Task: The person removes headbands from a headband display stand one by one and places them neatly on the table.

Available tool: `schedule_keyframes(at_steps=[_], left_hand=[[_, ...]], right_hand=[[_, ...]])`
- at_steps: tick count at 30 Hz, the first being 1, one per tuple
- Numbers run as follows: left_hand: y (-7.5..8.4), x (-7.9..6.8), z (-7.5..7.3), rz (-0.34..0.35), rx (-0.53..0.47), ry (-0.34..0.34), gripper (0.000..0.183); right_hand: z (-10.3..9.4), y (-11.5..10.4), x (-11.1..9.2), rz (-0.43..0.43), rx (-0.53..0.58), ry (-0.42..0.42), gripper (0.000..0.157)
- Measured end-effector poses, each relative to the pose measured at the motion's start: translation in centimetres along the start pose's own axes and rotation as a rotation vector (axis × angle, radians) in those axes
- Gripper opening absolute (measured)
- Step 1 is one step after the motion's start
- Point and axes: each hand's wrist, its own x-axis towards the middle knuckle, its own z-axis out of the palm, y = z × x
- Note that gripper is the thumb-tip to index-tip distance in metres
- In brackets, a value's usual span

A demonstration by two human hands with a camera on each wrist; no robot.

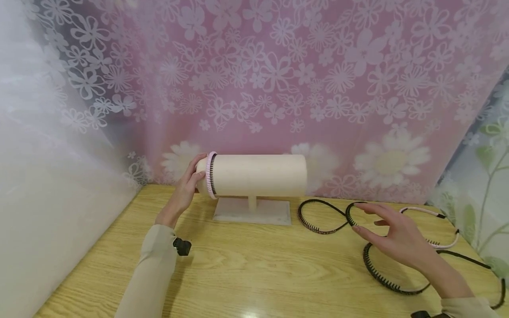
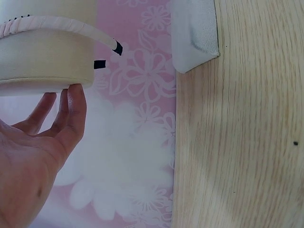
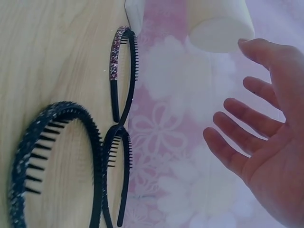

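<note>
A cream padded cylinder (image 1: 258,174) lies sideways on a short post above a flat base (image 1: 252,211). Around its left end sits a pale pink headband (image 1: 210,176) with dark comb teeth; its two black tips show in the left wrist view. My left hand (image 1: 184,190) rests on that end, thumb and fingers spread, fingertips (image 2: 76,95) against the end's edge. My right hand (image 1: 401,236) is raised over headbands on the table, fingers loosely extended and holding nothing. Below it lies a large black glittery headband (image 1: 375,269) with comb teeth.
A multicoloured glittery black headband (image 1: 314,229) and a thinner black headband (image 1: 350,214) lie right of the base. Farther right are a pale pink headband (image 1: 421,210) and another black one (image 1: 503,287). A pink floral curtain (image 1: 278,88) hangs behind the wooden table (image 1: 254,269).
</note>
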Motion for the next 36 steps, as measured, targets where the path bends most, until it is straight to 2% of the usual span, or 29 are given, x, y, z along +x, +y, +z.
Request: schedule_keyframes(at_steps=[6,13,24,31,36], left_hand=[[0.0,-0.2,-0.1,0.002,0.005,-0.001,0.049],[0.2,-0.4,0.0,-0.002,0.004,0.005,0.052],[0.1,-0.4,0.0,0.007,0.003,0.007,0.052],[0.3,-0.3,0.0,0.006,0.011,0.007,0.051],[0.5,-0.1,0.0,0.009,0.006,0.002,0.051]], right_hand=[[0.2,-0.7,1.1,0.002,0.001,0.013,0.063],[0.6,-2.1,3.4,-0.027,0.069,0.043,0.077],[1.5,-3.1,6.3,-0.113,0.082,0.066,0.078],[2.0,-3.7,7.8,-0.092,0.094,0.041,0.081],[2.4,-4.0,9.1,-0.134,0.086,0.058,0.084]])
